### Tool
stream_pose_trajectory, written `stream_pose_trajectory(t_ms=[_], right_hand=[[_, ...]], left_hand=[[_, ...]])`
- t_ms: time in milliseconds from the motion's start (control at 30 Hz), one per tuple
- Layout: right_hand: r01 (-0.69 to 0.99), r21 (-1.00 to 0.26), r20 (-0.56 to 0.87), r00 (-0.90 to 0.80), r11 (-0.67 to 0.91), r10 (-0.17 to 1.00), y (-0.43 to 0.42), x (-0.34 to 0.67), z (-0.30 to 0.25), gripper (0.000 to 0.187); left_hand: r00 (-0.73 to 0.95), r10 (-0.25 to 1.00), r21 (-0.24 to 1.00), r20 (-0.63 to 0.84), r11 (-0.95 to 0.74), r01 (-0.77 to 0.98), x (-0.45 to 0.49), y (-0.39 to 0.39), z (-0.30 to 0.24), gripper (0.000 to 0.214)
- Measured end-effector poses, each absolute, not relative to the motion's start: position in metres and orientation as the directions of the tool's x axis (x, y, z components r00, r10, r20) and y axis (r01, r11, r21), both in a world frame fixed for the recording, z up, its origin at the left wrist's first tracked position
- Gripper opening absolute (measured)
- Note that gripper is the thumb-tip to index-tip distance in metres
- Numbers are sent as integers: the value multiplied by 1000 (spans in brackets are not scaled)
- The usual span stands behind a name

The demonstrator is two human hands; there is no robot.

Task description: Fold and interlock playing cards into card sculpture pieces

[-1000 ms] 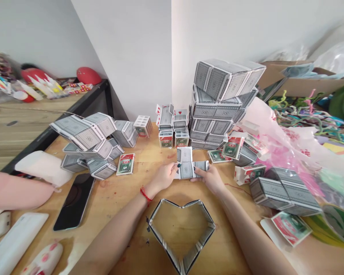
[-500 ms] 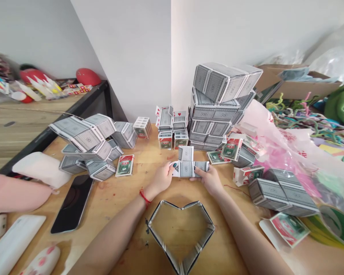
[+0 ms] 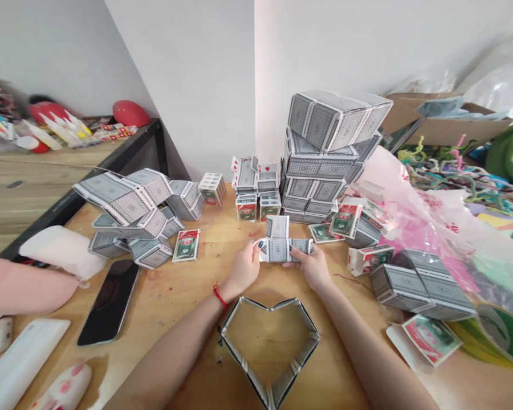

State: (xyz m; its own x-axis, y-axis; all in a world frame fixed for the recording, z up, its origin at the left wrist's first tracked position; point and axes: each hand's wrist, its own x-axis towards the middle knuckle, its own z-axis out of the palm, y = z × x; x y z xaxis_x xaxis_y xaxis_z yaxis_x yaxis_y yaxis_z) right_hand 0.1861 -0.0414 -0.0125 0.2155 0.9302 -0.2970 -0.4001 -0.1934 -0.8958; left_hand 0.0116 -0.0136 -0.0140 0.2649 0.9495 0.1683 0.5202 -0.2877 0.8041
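Between my hands is a piece of joined grey-backed playing cards [image 3: 277,249], with one card flap standing up at its far side. My left hand [image 3: 245,265] pinches its left end, where a white card face shows under the thumb. At the right end, my right hand [image 3: 312,266] grips it with the thumb on top and fingers beneath. Nearer to me, between my forearms, stands a heart-shaped frame [image 3: 234,357] built from cards, open in the middle.
A tall stack of card-covered blocks [image 3: 320,162] rises behind my hands. More card blocks [image 3: 119,196] stand at the left, near a black phone [image 3: 109,302]. Card boxes [image 3: 345,221], pink plastic wrap [image 3: 414,199] and green-yellow tape [image 3: 491,336] crowd the right.
My left hand has shifted very slightly at the piece's left end, and its wrist has moved a little to the right. Otherwise the grip and the surroundings look the same.
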Motion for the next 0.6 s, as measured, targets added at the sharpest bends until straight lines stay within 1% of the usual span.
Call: stream_pose_trajectory(t_ms=[300, 600], right_hand=[[-405, -895, -293, 221, -186, 930, -42, 187, -13, 31], [-378, -912, -278, 284, -159, 918, -43, 183, -15, 34]], left_hand=[[218, 965, 867, 149, -234, 441, 14, -16, -9, 30], [162, 979, 847, 127, -192, 495, 20, -20, -9, 28]])
